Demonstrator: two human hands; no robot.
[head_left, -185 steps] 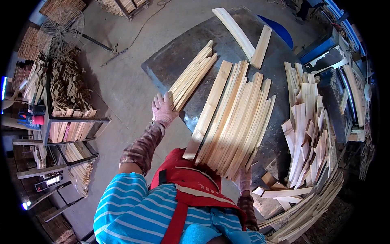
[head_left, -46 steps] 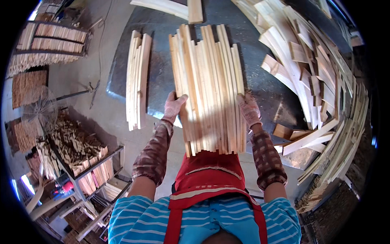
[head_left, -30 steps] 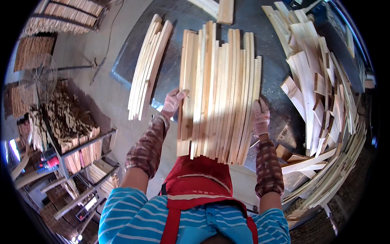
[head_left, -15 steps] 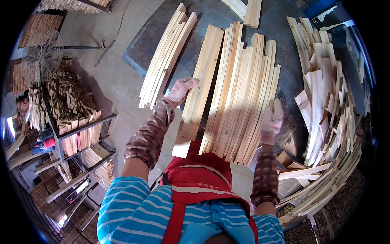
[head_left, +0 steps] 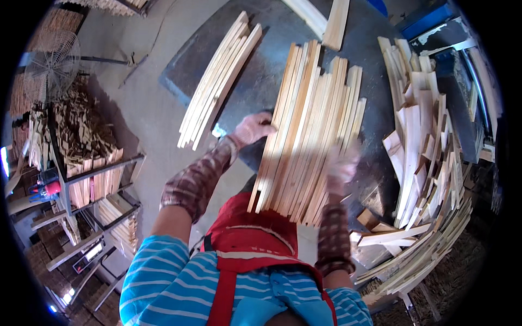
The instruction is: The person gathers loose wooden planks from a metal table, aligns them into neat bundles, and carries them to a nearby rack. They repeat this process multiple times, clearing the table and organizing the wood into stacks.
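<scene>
A wide bundle of long pale wooden slats (head_left: 307, 130) lies on a dark metal table (head_left: 261, 81) in front of me, its near ends above my red apron. My left hand (head_left: 251, 128), in a pale glove, presses against the bundle's left edge. My right hand (head_left: 341, 165), also gloved and blurred, rests on the bundle's right side near its lower end. A smaller stack of slats (head_left: 217, 81) lies apart to the left on the same table.
A large heap of offcuts and boards (head_left: 424, 163) fills the right side. A metal shelf rack with short wood pieces (head_left: 92, 168) stands at left, a fan (head_left: 51, 65) behind it. Two more boards (head_left: 326, 19) lie at the table's far end.
The view has swung, so the bundle now leans to the right. My left hand has stayed at its left edge and my right hand has slid onto its right side.
</scene>
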